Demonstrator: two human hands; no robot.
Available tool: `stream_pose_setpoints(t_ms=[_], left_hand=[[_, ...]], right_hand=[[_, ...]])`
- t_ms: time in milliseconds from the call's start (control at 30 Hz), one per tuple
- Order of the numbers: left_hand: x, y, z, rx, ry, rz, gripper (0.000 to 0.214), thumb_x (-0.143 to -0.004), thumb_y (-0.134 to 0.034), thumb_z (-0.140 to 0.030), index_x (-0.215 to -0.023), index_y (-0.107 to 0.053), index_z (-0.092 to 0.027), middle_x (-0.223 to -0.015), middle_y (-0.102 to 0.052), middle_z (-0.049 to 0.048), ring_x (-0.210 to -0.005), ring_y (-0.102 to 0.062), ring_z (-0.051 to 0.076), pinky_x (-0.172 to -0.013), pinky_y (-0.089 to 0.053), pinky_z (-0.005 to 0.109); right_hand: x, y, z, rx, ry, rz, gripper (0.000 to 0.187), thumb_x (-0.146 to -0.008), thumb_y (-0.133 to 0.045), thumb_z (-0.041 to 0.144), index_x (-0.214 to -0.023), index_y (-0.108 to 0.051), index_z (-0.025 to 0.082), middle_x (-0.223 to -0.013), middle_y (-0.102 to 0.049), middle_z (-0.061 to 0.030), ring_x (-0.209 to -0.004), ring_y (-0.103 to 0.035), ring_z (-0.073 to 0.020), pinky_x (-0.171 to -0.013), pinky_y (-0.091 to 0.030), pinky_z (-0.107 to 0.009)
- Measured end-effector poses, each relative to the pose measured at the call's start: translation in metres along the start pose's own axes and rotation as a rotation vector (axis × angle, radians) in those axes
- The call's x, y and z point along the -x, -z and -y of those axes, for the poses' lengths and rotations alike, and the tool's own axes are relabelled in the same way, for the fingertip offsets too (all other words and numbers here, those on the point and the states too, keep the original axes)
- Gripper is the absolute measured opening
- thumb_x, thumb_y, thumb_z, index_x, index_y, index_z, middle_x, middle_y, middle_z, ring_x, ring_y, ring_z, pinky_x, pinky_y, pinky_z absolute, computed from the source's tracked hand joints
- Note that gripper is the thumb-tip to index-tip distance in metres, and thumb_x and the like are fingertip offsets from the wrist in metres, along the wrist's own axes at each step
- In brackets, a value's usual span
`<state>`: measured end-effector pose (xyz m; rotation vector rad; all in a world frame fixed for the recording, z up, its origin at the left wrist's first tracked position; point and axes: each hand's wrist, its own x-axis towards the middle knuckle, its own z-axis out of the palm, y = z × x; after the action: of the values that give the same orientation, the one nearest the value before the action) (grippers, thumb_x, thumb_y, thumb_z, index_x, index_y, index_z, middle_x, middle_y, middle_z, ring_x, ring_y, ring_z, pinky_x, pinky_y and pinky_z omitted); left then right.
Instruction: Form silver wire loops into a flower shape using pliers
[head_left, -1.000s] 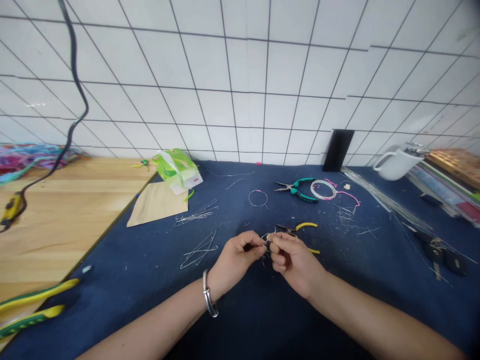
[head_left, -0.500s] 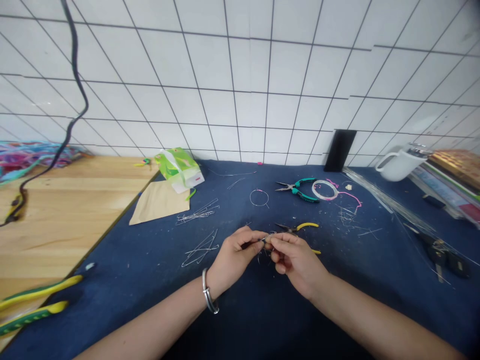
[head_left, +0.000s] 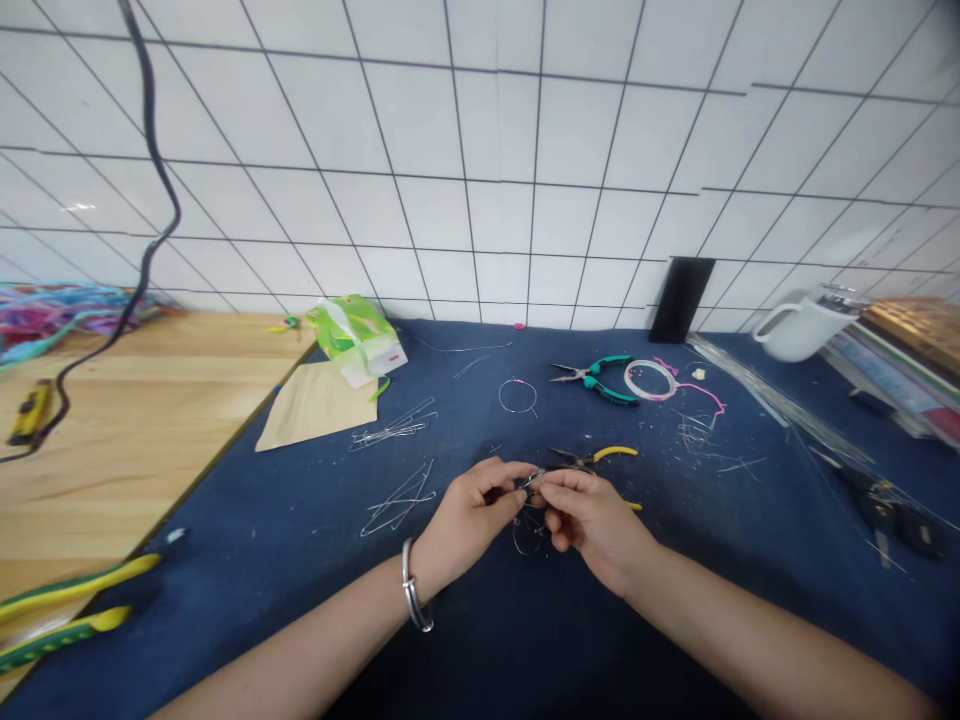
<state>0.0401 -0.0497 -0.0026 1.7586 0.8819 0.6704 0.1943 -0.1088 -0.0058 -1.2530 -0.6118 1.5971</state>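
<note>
My left hand [head_left: 471,512] and my right hand [head_left: 592,520] meet over the blue cloth [head_left: 300,560] near the table's middle. Both pinch a thin piece of silver wire [head_left: 528,530] between thumb and fingertips; a small loop of it hangs below the fingers. A silver bangle [head_left: 412,600] sits on my left wrist. Yellow-handled pliers [head_left: 600,457] lie just behind my right hand, partly hidden by it.
Loose wire pieces [head_left: 397,497] lie left of my hands, and a wire ring [head_left: 517,396] further back. Teal pliers [head_left: 600,378], a wire coil [head_left: 649,380], a white mug [head_left: 799,325] and a green pack [head_left: 358,338] stand behind. Yellow-green tool handles [head_left: 71,608] rest on the wooden table at left.
My hands stay together on the wire and have turned it slightly; the hanging loop shows more below the fingers. The black cable at left has swung.
</note>
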Motion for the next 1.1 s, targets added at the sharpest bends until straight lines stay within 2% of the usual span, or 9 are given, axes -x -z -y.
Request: stream_pose_setpoints(t_ms=[233, 333, 400, 433, 500, 600, 733, 900, 1100], left_hand=[[0.000, 0.000, 0.005, 0.052, 0.038, -0.030, 0.026, -0.077, -0.052, -0.015, -0.098, -0.064, -0.024, -0.074, -0.050, -0.0005, -0.065, -0.047, 0.012, -0.062, -0.038, 0.025], [0.000, 0.001, 0.006, 0.091, 0.073, -0.056, 0.025, -0.077, -0.053, -0.017, -0.099, -0.063, -0.024, -0.072, -0.048, -0.0014, -0.061, -0.044, 0.010, -0.058, -0.036, 0.023], [-0.001, 0.002, 0.006, 0.112, 0.091, -0.075, 0.024, -0.076, -0.054, -0.018, -0.098, -0.063, -0.023, -0.071, -0.047, -0.0017, -0.060, -0.042, 0.010, -0.056, -0.034, 0.023], [-0.001, 0.002, 0.006, 0.118, 0.098, -0.086, 0.024, -0.076, -0.054, -0.018, -0.098, -0.063, -0.023, -0.071, -0.046, -0.0018, -0.060, -0.042, 0.010, -0.056, -0.034, 0.023], [-0.002, 0.002, 0.006, 0.126, 0.113, -0.098, 0.023, -0.076, -0.054, -0.019, -0.097, -0.063, -0.022, -0.070, -0.045, -0.0020, -0.059, -0.040, 0.010, -0.056, -0.034, 0.023], [-0.003, 0.002, 0.007, 0.136, 0.130, -0.091, 0.023, -0.077, -0.054, -0.020, -0.098, -0.063, -0.022, -0.068, -0.045, -0.0024, -0.058, -0.040, 0.009, -0.055, -0.033, 0.023], [-0.004, 0.003, 0.009, 0.147, 0.139, -0.104, 0.023, -0.077, -0.055, -0.021, -0.099, -0.062, -0.022, -0.069, -0.045, -0.0022, -0.059, -0.040, 0.010, -0.057, -0.034, 0.023], [-0.005, 0.005, 0.011, 0.152, 0.136, -0.128, 0.023, -0.077, -0.054, -0.022, -0.099, -0.062, -0.022, -0.066, -0.045, -0.0030, -0.057, -0.039, 0.009, -0.056, -0.034, 0.022], [-0.010, 0.010, 0.011, 0.133, 0.140, -0.212, 0.020, -0.076, -0.054, -0.019, -0.094, -0.063, -0.020, -0.063, -0.044, -0.0035, -0.056, -0.039, 0.009, -0.056, -0.034, 0.022]], right_hand=[[0.008, 0.005, 0.011, 0.295, 0.042, 0.010, 0.026, -0.078, -0.053, 0.032, -0.097, -0.060, 0.016, -0.079, -0.059, -0.0043, -0.053, -0.049, -0.0087, -0.042, -0.040, -0.022], [0.014, 0.024, 0.019, 0.733, 0.191, -0.048, 0.030, -0.083, -0.046, 0.035, -0.106, -0.057, 0.020, -0.075, -0.060, -0.0032, -0.059, -0.054, -0.0135, -0.055, -0.047, -0.030], [0.015, 0.043, 0.022, 1.127, 0.473, -0.198, 0.031, -0.081, -0.048, 0.033, -0.109, -0.056, 0.022, -0.100, -0.059, -0.0067, -0.090, -0.054, -0.0206, -0.080, -0.044, -0.039], [0.015, 0.054, 0.023, 1.338, 0.577, -0.234, 0.039, -0.078, -0.053, 0.035, -0.115, -0.053, 0.021, -0.113, -0.054, -0.0092, -0.106, -0.046, -0.0266, -0.088, -0.037, -0.045], [0.013, 0.073, 0.023, 1.664, 0.641, -0.331, 0.056, -0.075, -0.056, 0.043, -0.124, -0.046, 0.019, -0.129, -0.041, -0.0137, -0.119, -0.030, -0.0358, -0.093, -0.028, -0.053], [0.009, 0.090, 0.023, 1.938, 0.621, -0.266, 0.056, -0.080, -0.048, 0.045, -0.128, -0.041, 0.019, -0.124, -0.044, -0.0145, -0.113, -0.036, -0.0336, -0.088, -0.033, -0.049], [0.003, 0.083, 0.029, 2.111, 0.578, -0.247, 0.044, -0.084, -0.041, 0.034, -0.125, -0.043, 0.019, -0.100, -0.054, -0.0132, -0.090, -0.048, -0.0260, -0.075, -0.039, -0.038], [-0.012, 0.061, 0.036, 2.164, 0.524, -0.310, 0.024, -0.075, -0.046, 0.025, -0.095, -0.056, 0.015, -0.084, -0.053, -0.0119, -0.080, -0.048, -0.0250, -0.066, -0.038, -0.035], [-0.014, 0.057, 0.050, 2.001, 0.516, -0.277, 0.021, -0.085, -0.036, 0.025, -0.090, -0.054, 0.015, -0.079, -0.053, -0.0090, -0.074, -0.050, -0.0201, -0.065, -0.039, -0.031]])
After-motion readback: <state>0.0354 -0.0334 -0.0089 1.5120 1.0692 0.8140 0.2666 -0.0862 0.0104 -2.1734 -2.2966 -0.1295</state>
